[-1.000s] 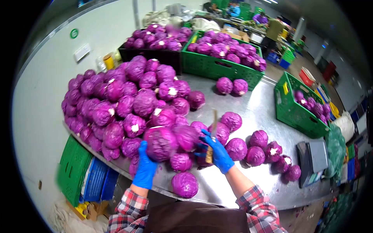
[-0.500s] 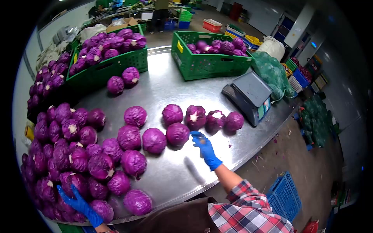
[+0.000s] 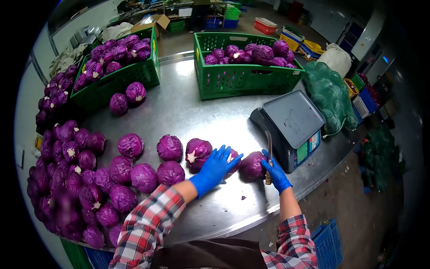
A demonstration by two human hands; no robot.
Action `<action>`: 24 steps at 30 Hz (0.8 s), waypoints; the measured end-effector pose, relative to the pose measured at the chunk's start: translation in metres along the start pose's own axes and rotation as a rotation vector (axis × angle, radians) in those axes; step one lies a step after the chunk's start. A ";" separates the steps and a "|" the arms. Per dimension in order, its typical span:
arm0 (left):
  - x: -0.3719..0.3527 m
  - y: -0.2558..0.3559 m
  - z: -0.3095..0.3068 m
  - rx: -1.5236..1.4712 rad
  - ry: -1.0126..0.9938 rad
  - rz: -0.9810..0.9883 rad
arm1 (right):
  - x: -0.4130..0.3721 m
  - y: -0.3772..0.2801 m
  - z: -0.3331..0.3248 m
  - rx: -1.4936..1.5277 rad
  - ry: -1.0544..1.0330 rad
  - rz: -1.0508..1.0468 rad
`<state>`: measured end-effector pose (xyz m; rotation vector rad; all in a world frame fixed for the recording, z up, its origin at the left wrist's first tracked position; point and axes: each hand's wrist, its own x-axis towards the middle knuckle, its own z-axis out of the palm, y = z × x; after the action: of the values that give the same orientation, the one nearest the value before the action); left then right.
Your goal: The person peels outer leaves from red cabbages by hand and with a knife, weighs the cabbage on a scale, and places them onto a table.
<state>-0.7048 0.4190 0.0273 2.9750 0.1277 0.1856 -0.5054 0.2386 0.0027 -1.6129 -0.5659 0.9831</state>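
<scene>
My left hand (image 3: 215, 171), in a blue glove, lies over a purple cabbage (image 3: 234, 158) with its fingers spread and partly hides it. In my right hand (image 3: 277, 175), also gloved in blue, is a curved knife (image 3: 269, 148), its blade pointing up and away from me. The fingers of that hand are right at the side of the rightmost cabbage (image 3: 252, 166). Just left of my left hand sits a cabbage with a pale cut stem (image 3: 198, 154). Two more cabbages, one behind (image 3: 169, 147) and one in front (image 3: 170, 173), stand further left.
A large heap of purple cabbages (image 3: 91, 196) covers the left of the metal table (image 3: 179, 112). Green crates (image 3: 251, 83) of cabbages stand at the back. A scale (image 3: 293, 117) is beyond my right hand, beside a green net sack (image 3: 329, 96). A blue crate (image 3: 327, 244) is on the floor.
My left hand has moved from the heap at the left to the row of cabbages. My right hand has shifted right, to the row's end near the scale. The view has shifted too.
</scene>
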 end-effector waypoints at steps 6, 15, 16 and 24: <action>0.052 -0.029 -0.003 -0.217 -0.347 -0.124 | 0.007 0.024 -0.005 0.270 -0.025 -0.062; -0.006 -0.023 -0.034 -1.497 -0.058 -0.222 | -0.036 0.062 0.013 0.998 -0.026 0.252; -0.022 -0.019 -0.046 -1.657 -0.031 -0.241 | -0.042 0.063 0.017 1.023 -0.096 0.248; -0.173 -0.003 -0.033 -2.711 0.432 -0.415 | -0.062 0.014 0.122 0.974 -0.398 0.178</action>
<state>-0.8808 0.4107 0.0394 0.1798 0.2151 0.3894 -0.6420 0.2539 0.0025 -0.6035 -0.1327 1.4313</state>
